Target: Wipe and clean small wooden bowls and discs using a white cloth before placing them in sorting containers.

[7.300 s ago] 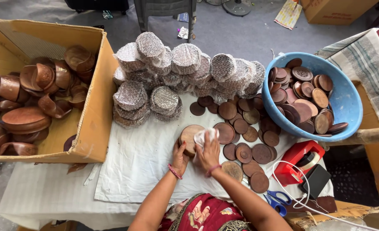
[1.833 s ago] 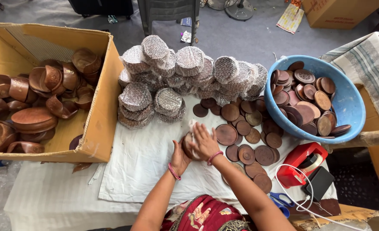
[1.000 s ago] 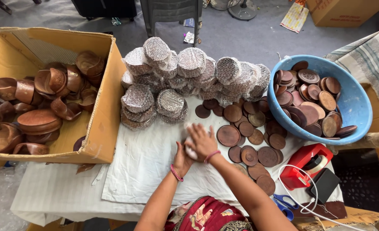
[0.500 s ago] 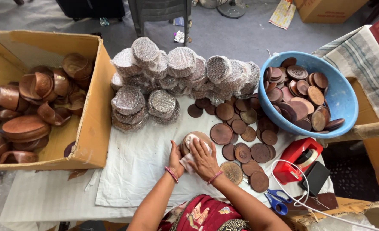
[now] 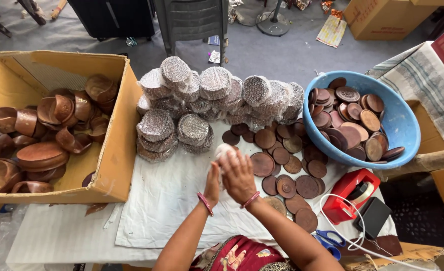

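Note:
My left hand (image 5: 212,181) and my right hand (image 5: 239,175) are raised together over the white sheet (image 5: 166,195). The right hand presses a white cloth (image 5: 224,150), which pokes out above its fingers. The left hand stands edge-on beside it, cupped against the round wooden disc, and the right hand hides that disc almost fully. Several loose brown wooden discs (image 5: 282,155) lie on the sheet just right of my hands.
Film-wrapped disc stacks (image 5: 192,128) are piled behind my hands. A cardboard box (image 5: 116,145) of wooden bowls stands at the left. A blue basin (image 5: 405,125) of discs sits at the right. A red tape dispenser (image 5: 354,193), a black device (image 5: 375,216) and blue scissors (image 5: 327,236) lie near the front right.
Both hands have lifted off the sheet and moved slightly away from me. The large disc, seen flat under the cloth half a second ago, is now hidden behind my right hand.

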